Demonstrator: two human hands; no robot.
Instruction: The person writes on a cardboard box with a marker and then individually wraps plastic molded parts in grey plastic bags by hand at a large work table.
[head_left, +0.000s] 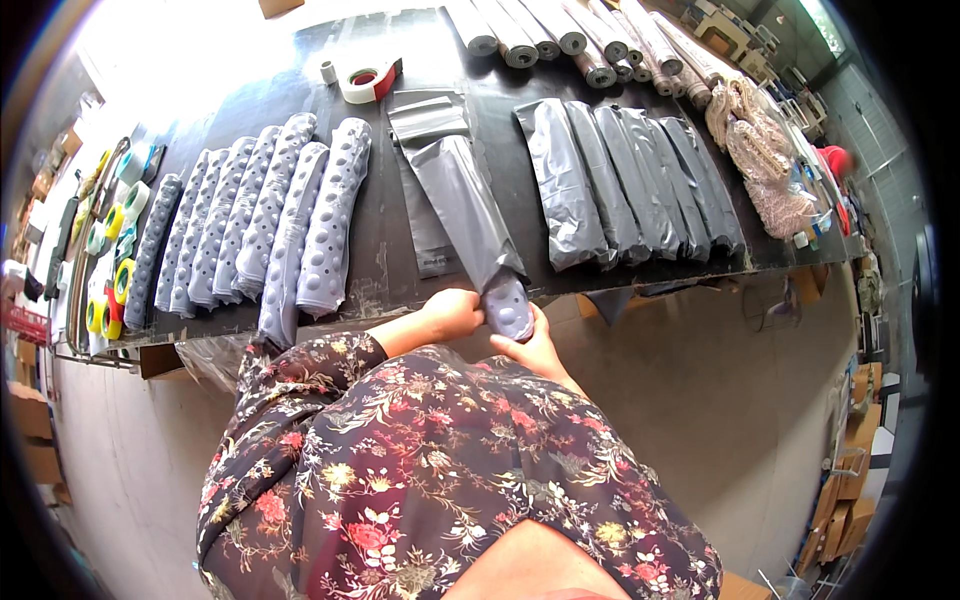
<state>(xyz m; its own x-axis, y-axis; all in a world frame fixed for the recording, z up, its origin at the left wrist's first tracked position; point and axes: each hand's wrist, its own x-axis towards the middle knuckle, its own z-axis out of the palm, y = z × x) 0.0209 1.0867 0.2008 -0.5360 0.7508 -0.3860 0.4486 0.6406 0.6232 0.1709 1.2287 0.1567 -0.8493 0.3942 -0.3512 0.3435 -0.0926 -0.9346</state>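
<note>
A rolled grey-blue bath mat (508, 311) with raised round bumps sits mostly inside a grey plastic bag (465, 205). Its near end sticks out of the bag's mouth at the table's front edge. My left hand (452, 313) is closed at the left side of the bag's mouth, its fingertips partly hidden. Around the protruding end of the roll, from the right and below, my right hand (535, 352) is wrapped. Under the bag being filled lie more flat grey bags (430, 235).
Several unbagged bumpy rolls (335, 220) lie to the left, several filled grey bags (570, 190) to the right. A tape dispenser (372, 82) stands beyond. Other rolled mats (520, 45) lie at the back, netting (755, 150) at the right, tape rolls (123, 280) at the far left.
</note>
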